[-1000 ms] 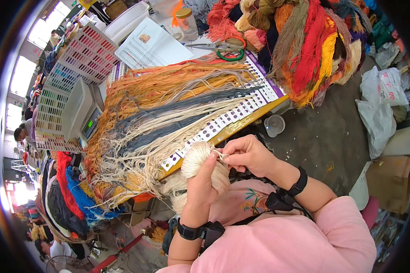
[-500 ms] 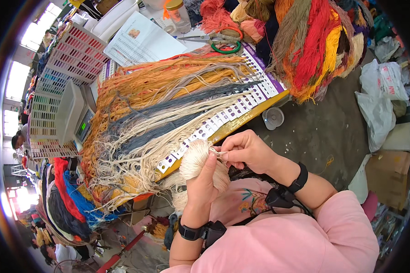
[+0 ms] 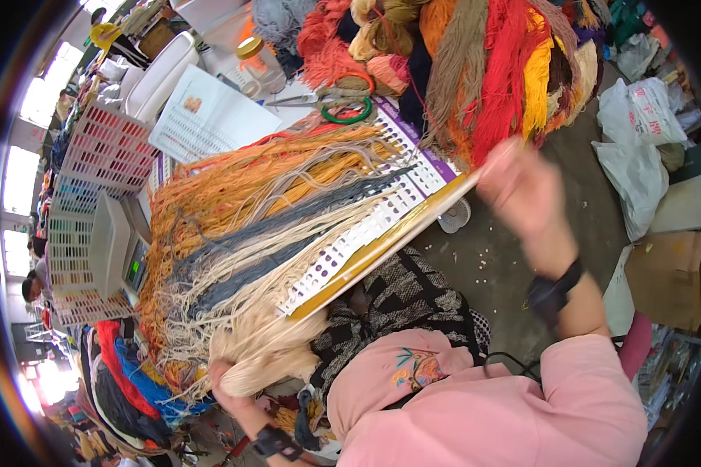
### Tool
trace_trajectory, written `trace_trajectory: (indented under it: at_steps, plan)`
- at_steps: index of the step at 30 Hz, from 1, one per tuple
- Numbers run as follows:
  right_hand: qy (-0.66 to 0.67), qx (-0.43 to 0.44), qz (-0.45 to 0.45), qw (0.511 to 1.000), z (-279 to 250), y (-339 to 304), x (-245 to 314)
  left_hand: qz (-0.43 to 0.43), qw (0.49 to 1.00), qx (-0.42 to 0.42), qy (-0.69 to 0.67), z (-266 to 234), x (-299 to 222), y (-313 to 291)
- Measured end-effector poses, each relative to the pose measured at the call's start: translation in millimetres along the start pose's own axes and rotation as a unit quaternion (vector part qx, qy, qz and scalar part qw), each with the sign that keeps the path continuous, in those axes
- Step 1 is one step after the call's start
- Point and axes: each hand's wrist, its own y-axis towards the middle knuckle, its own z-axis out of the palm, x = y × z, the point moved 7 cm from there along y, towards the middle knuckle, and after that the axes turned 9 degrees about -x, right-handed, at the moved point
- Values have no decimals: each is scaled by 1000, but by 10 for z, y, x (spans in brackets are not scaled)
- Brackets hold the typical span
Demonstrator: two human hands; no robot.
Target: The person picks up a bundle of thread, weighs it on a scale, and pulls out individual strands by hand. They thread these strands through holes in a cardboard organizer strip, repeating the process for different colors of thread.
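A cream yarn skein [image 3: 269,342] hangs loosely at the near left corner of the table, with my left hand [image 3: 230,383] closed around its lower left end. From the skein a length of cream yarn [image 3: 397,243] runs taut along the table's front edge to my right hand [image 3: 522,187]. That hand is raised past the table's right end, smeared by motion, and closed on the yarn. Beside the taut length lies a white-and-purple strip punched with holes [image 3: 346,253]. Rows of orange, grey and cream yarn [image 3: 273,194] are spread out from it across the table.
Green-handled scissors [image 3: 346,109], a printed sheet [image 3: 210,113] and a jar [image 3: 261,62] lie at the back. A scale [image 3: 132,261] and colour sample boards [image 3: 105,148] stand left. Bright skeins [image 3: 506,78] hang at the right end; plastic bags [image 3: 635,148] sit beyond.
My hands, together at the cream skein before, have moved far apart. The left went down and left with the skein; the right swung up and right, drawing yarn out. The view has shifted slightly.
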Motion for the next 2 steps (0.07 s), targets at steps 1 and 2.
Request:
trace_trajectory:
  at_steps: [1,2]
  plan:
    - [-13,49,-61,997,-242,239,642,196,925,-201,257,-35,-315,-250]
    - [-12,47,-67,997,-262,232,713,194,925,-196,261,33,-269,-246]
